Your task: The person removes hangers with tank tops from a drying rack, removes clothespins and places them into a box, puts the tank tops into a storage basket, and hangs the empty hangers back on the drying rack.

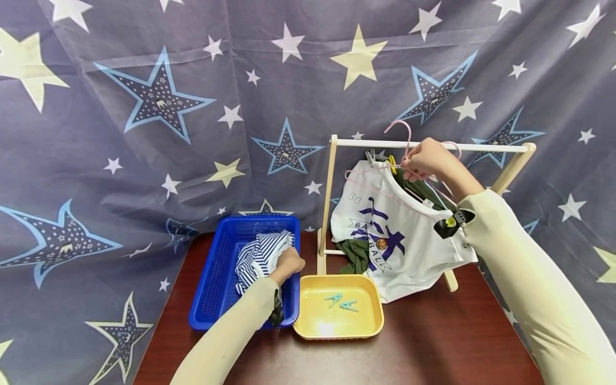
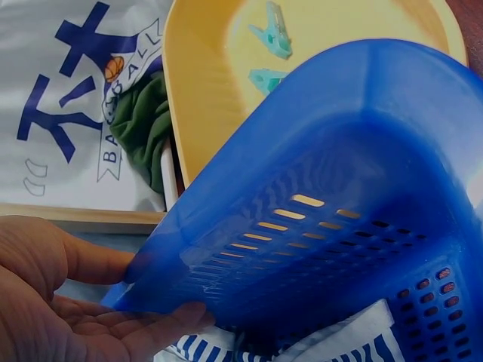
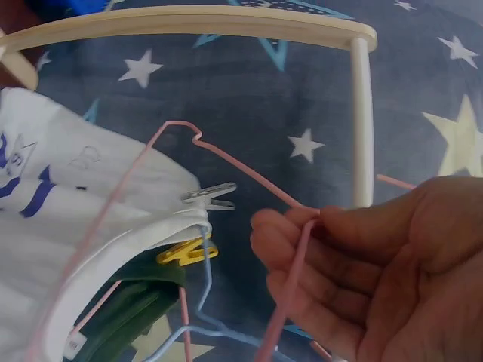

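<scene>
My right hand (image 1: 421, 159) pinches a pink clothes hanger (image 1: 408, 137) near the base of its hook, in front of the rack's top bar. The bare hanger wire crosses before a white T-shirt (image 1: 356, 214) with purple print. In the right wrist view the wire (image 3: 249, 172) runs from my curled fingers over the shirt. At the right rim of a blue basket (image 1: 209, 289), my left hand (image 1: 287, 266) grips the wall, thumb outside and fingers inside, as the left wrist view shows. A striped blue-and-white garment (image 1: 255, 259) lies in the basket beside it.
A wooden rack (image 1: 329, 198) stands behind, with a dark green garment (image 1: 357, 254) behind the shirt. Grey (image 3: 210, 197) and yellow clothespins (image 3: 187, 250) sit at the clothes' edges. A yellow tray (image 1: 337, 329) holds two teal clothespins (image 1: 348, 306). A star-patterned curtain surrounds the table (image 1: 433, 342).
</scene>
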A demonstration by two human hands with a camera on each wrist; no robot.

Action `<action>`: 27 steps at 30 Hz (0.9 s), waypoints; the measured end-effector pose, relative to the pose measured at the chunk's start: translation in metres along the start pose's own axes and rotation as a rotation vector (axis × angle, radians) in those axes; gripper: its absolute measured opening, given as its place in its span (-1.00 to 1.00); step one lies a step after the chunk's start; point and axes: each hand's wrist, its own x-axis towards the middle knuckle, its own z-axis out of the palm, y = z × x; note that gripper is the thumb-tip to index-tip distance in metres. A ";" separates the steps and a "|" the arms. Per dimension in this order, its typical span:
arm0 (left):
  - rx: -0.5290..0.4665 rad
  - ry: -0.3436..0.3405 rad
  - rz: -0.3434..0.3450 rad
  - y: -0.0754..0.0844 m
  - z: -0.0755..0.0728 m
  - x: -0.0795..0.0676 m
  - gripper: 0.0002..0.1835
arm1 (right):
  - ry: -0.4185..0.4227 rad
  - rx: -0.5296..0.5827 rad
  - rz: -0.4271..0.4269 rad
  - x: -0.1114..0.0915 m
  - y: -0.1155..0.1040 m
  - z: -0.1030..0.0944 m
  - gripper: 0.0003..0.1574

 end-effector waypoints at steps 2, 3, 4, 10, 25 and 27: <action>0.005 -0.001 0.003 0.000 0.000 0.001 -0.93 | -0.047 0.030 0.030 0.002 -0.001 0.000 -0.67; 0.007 -0.004 0.001 0.000 0.000 0.001 -0.94 | -0.068 0.037 0.046 0.003 -0.002 0.001 -0.67; 0.007 -0.008 -0.001 0.000 0.000 0.002 -0.94 | -0.092 0.058 0.061 0.004 -0.001 0.001 -0.68; 0.008 -0.028 -0.021 -0.001 0.001 0.003 -0.94 | -0.196 0.170 0.137 0.007 0.004 0.006 -0.68; -0.010 -0.016 0.002 -0.002 0.000 -0.001 -0.85 | -0.372 0.267 0.195 0.026 0.012 -0.002 -0.77; -0.007 -0.010 0.001 -0.002 0.001 0.000 -0.88 | -0.351 0.287 0.188 0.027 0.013 0.001 -0.73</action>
